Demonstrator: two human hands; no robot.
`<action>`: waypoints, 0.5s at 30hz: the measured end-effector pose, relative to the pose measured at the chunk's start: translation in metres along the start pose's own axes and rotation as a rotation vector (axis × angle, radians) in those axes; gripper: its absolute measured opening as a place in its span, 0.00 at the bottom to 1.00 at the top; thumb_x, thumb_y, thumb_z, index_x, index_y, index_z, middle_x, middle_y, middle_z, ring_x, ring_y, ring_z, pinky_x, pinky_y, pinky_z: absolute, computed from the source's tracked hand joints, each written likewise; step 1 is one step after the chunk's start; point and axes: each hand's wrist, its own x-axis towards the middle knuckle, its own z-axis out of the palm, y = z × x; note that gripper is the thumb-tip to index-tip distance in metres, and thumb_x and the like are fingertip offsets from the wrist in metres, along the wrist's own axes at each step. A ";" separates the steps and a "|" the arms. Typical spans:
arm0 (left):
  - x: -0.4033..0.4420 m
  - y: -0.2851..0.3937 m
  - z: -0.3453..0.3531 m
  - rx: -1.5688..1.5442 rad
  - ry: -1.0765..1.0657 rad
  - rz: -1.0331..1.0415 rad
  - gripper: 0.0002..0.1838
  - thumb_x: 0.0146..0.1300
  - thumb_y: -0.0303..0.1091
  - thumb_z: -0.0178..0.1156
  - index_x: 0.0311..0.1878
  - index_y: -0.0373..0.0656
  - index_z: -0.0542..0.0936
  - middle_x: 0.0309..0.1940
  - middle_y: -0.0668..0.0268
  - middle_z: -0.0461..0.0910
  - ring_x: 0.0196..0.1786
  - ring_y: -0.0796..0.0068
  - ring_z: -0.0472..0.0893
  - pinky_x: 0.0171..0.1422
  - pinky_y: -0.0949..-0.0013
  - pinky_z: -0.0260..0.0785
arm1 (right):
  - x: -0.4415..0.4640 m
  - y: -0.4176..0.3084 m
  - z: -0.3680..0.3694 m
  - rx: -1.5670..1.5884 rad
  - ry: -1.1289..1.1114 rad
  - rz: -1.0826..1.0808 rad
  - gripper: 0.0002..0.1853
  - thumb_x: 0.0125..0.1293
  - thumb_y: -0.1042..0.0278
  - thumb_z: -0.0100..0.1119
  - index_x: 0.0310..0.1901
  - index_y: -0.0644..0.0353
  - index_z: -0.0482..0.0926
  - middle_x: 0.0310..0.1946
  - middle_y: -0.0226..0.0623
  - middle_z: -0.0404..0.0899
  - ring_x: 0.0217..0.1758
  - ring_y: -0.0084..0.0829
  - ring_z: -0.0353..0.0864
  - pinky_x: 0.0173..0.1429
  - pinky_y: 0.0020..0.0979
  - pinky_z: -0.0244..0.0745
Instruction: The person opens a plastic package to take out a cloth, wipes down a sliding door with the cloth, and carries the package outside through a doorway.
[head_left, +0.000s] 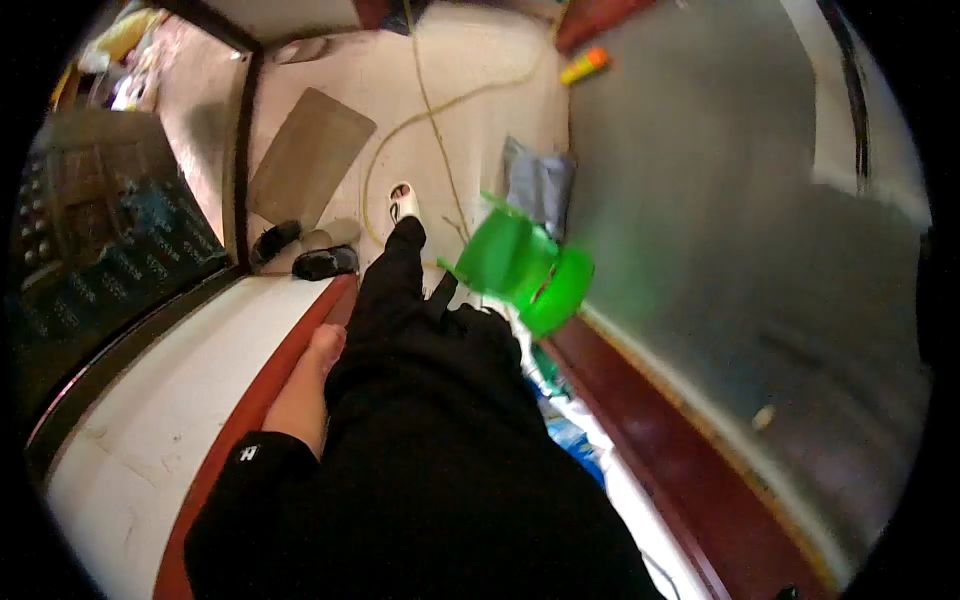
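My left hand [327, 342] hangs beside my black-clad left thigh, close to a dark red ledge; its fingers are too hidden to read. A bright green plastic item [505, 255], which looks like a small chair or stool, is tilted and blurred just right of my legs. No right hand shows in the picture, and what supports the green item cannot be made out. One foot in a white shoe [405, 203] stands on the pale floor.
A yellowish hose [430, 110] curves across the floor. A brown mat [312, 155] and dark shoes [325, 263] lie left. A grey bag [540, 185] rests against the grey panel [700, 190] at right, near an orange-yellow object [585, 66]. Blue packaging [575, 445] is low right.
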 end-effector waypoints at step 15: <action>0.058 0.238 -0.187 -0.866 0.226 0.255 0.11 0.61 0.39 0.52 0.40 0.41 0.74 0.29 0.67 0.76 0.27 0.78 0.73 0.26 0.76 0.64 | -0.181 -0.296 -0.204 -0.453 0.233 0.125 0.33 0.50 0.40 0.60 0.43 0.67 0.78 0.41 0.44 0.78 0.36 0.39 0.78 0.37 0.37 0.74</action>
